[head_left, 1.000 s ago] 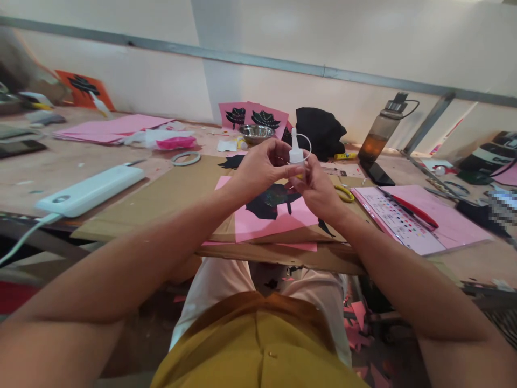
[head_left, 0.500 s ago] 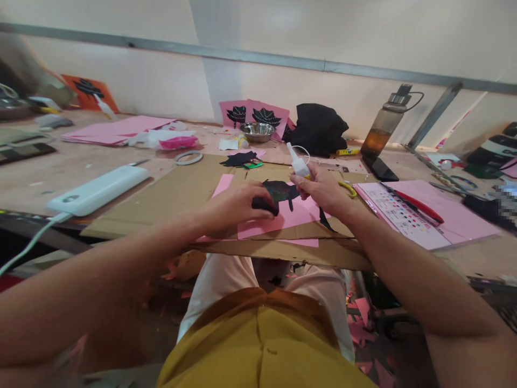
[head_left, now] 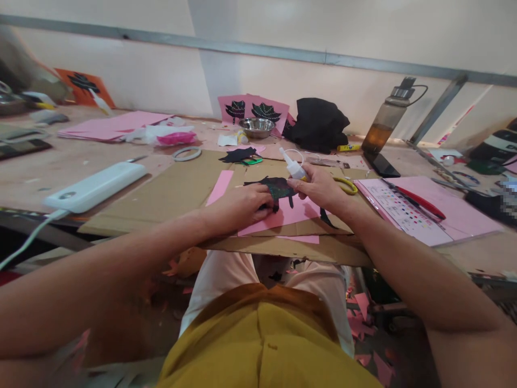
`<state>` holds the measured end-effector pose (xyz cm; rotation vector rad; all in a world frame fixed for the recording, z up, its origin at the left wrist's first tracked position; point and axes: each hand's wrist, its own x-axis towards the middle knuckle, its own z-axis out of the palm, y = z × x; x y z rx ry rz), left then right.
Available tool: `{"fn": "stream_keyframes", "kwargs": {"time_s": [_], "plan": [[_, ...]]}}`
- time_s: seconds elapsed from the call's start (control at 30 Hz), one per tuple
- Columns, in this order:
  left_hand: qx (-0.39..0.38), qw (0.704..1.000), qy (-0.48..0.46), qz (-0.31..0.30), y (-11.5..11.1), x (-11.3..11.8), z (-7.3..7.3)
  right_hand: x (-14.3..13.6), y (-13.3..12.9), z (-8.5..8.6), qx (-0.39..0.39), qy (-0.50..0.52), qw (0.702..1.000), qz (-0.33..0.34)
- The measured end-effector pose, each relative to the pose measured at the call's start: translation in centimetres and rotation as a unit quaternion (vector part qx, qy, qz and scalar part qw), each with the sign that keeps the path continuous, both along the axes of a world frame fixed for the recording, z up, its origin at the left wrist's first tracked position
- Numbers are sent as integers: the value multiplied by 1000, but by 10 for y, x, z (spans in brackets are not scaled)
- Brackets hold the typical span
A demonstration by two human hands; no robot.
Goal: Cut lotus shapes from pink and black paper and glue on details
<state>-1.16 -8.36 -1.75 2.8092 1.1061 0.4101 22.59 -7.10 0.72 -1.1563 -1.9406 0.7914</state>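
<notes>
A black leaf-shaped cutout [head_left: 278, 188] lies over a pink sheet [head_left: 283, 218] in front of me. My left hand [head_left: 250, 206] is on its left part, fingers curled and fingertips against the black edge; what is under the fingers is hidden. Above the cutout's right side, my right hand [head_left: 317, 185] is closed around a white glue bottle [head_left: 294, 167], its nozzle pointing up and to the left. Yellow-handled scissors [head_left: 345, 185] lie just beyond my right wrist. Below that wrist is a black scrap [head_left: 326, 217].
Cardboard [head_left: 161, 199] covers the table here. Behind are another black cutout [head_left: 238, 155], a steel bowl [head_left: 257, 127] and a black cloth [head_left: 319, 124]. Rightward stand a drink bottle [head_left: 383, 124], a phone [head_left: 382, 165] and a pink folder [head_left: 452, 210]. A white device [head_left: 97, 186] sits left.
My left hand has lowered its dark edge and shifted slightly left; more of the cutout's left part shows. The glue bottle in my right hand has moved slightly left.
</notes>
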Motion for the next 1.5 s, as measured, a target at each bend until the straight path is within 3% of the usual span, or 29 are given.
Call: {"fn": "stream_keyframes", "kwargs": {"time_s": [0.13, 0.3, 0.7, 1.07, 1.2, 1.33, 1.5], "plan": [[-56, 997, -49, 21, 6, 2, 0, 3, 1, 2, -34, 1, 999, -17], [-124, 986, -98, 58, 13, 1, 3, 15, -4, 7, -9, -23, 1000, 4], [-190, 967, -132, 109, 22, -2, 5, 33, -21, 6, 31, -215, 975, 42], [-193, 963, -148, 119, 17, 1, 5, 39, -28, 12, 13, -246, 968, 40], [-169, 966, -150, 123, 15, 3, 0, 40, -26, 10, -2, -206, 977, 46], [-147, 970, -159, 111, 14, 3, -6, 38, -21, 1, -76, -90, 990, 77], [-175, 938, -286, 82, 9, 2, -7, 34, -18, -10, -140, -13, 987, 78]]}}
